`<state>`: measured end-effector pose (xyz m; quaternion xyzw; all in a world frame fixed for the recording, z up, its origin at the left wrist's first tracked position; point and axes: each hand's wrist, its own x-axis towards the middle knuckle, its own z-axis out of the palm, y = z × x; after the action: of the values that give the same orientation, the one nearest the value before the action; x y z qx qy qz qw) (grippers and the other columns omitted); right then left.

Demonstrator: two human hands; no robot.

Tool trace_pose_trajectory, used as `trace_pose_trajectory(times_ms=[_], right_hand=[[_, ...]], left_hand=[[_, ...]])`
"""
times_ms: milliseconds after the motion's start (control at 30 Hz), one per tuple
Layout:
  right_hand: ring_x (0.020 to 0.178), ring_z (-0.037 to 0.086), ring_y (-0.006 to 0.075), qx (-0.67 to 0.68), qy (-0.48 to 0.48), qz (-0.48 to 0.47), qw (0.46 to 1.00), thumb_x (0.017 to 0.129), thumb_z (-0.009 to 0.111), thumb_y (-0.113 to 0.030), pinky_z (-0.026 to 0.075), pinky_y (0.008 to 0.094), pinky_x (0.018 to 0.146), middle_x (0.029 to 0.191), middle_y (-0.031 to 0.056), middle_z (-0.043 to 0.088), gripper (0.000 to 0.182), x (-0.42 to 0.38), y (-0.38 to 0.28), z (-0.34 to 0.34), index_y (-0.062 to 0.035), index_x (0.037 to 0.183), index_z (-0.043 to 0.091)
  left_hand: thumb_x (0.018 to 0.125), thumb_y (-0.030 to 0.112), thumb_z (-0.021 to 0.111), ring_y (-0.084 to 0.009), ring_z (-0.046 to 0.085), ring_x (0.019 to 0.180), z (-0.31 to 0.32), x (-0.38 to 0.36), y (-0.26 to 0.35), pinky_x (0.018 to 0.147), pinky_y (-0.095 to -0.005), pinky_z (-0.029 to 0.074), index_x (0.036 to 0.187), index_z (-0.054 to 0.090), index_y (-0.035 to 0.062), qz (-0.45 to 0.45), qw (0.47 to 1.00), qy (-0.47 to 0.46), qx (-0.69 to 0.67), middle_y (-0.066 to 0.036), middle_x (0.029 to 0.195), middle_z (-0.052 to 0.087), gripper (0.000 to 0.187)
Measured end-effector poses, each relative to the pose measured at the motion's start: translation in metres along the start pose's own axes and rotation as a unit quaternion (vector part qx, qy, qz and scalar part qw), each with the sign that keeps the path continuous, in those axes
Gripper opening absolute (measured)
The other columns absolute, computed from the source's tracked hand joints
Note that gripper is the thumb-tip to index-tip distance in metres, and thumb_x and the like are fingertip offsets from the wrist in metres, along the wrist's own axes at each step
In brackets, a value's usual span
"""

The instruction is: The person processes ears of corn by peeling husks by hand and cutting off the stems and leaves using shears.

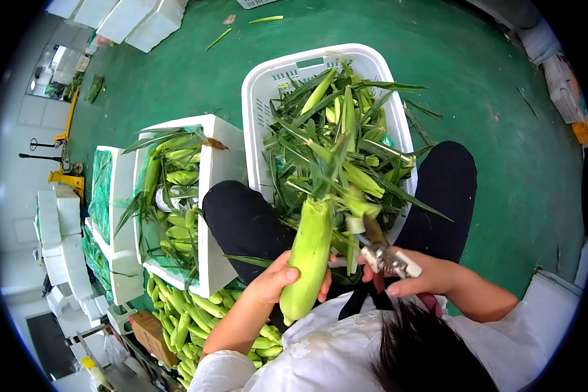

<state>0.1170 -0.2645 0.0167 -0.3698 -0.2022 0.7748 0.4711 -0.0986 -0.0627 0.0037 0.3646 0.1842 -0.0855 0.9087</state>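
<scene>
My left hand [276, 281] is closed around an ear of corn [307, 261] in its pale green husk, the rounded end toward my body. At its far end the ear looks freshly cut, and loose green leaves and a cut piece sit just beyond it, smeared by motion. In my right hand [424, 271] is a pair of metal pruning shears [389, 260], close to the ear's right side; the blades are blurred. Between my knees stands a white plastic basket [249, 124] heaped with cut husk leaves and stalk ends [333, 144].
To the left, a white foam box [217, 215] lined with green plastic holds untrimmed corn. A pile of trimmed ears [196, 320] lies beside my left leg, near a cardboard box [151, 336]. Stray leaves [266, 19] lie on the green floor [215, 72]. A yellow pallet jack [66, 176] stands farther left.
</scene>
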Motion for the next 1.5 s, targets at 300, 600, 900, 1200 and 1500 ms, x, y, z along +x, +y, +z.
trace_pose_trajectory(times_ms=[300, 600, 900, 1200, 1500], right_hand=[[0.078, 0.059, 0.0082, -0.122, -0.040, -0.074, 0.989, 0.080, 0.079, -0.021, 0.049, 0.0243, 0.069, 0.090, 0.0010, 0.062, 0.042, 0.035, -0.017, -0.009, -0.0045, 0.112, 0.058], [0.062, 0.066, 0.0203, -0.065, -0.013, 0.138, 0.988, 0.088, 0.062, -0.022, 0.055, 0.0314, 0.055, 0.084, 0.0153, 0.068, 0.040, 0.069, -0.022, -0.053, 0.0078, 0.114, 0.055], [0.075, 0.064, 0.0217, -0.603, -0.080, 0.258, 0.751, 0.070, 0.077, -0.038, 0.053, 0.0337, 0.064, 0.088, 0.0137, 0.070, 0.049, 0.232, 0.041, -0.167, 0.0022, 0.097, 0.069], [0.058, 0.048, 0.0115, -0.362, 0.086, -0.005, 0.928, 0.079, 0.070, -0.027, 0.038, 0.0301, 0.055, 0.066, -0.0007, 0.054, 0.023, 0.316, -0.058, -0.262, -0.0071, 0.081, 0.059], [0.088, 0.066, 0.0326, -0.425, 0.372, 0.046, 0.824, 0.067, 0.073, -0.021, 0.052, 0.0424, 0.074, 0.101, 0.0207, 0.068, 0.053, 0.396, 0.011, -0.314, 0.0093, 0.108, 0.060]], left_hand=[[0.078, 0.056, 0.071, -0.0278, 0.065, 0.070, -0.011, 0.001, -0.003, 0.065, -0.0369, 0.056, 0.128, 0.046, -0.0097, -0.112, 0.977, -0.141, -0.111, -0.022, 0.083, 0.062, 0.086], [0.083, 0.060, 0.060, -0.0211, 0.056, 0.054, -0.042, -0.098, -0.037, 0.050, -0.0330, 0.054, 0.131, 0.043, -0.0030, 0.203, 0.943, 0.090, -0.246, -0.015, 0.075, 0.055, 0.081], [0.094, 0.047, 0.055, -0.0186, 0.065, 0.073, -0.062, -0.327, -0.174, 0.064, -0.0346, 0.059, 0.129, 0.049, 0.0026, 0.412, 0.625, 0.543, -0.381, -0.010, 0.091, 0.064, 0.057], [0.088, 0.043, 0.058, -0.0282, 0.067, 0.089, -0.002, -0.576, -0.309, 0.073, -0.0384, 0.059, 0.122, 0.056, 0.0073, 0.369, 0.253, 0.840, -0.307, -0.012, 0.104, 0.066, 0.049], [0.101, 0.022, 0.045, -0.0295, 0.049, 0.128, -0.285, -0.580, -0.290, 0.096, -0.0482, 0.050, 0.143, 0.047, 0.0123, 0.397, 0.238, 0.870, -0.170, -0.010, 0.140, 0.052, 0.043]])
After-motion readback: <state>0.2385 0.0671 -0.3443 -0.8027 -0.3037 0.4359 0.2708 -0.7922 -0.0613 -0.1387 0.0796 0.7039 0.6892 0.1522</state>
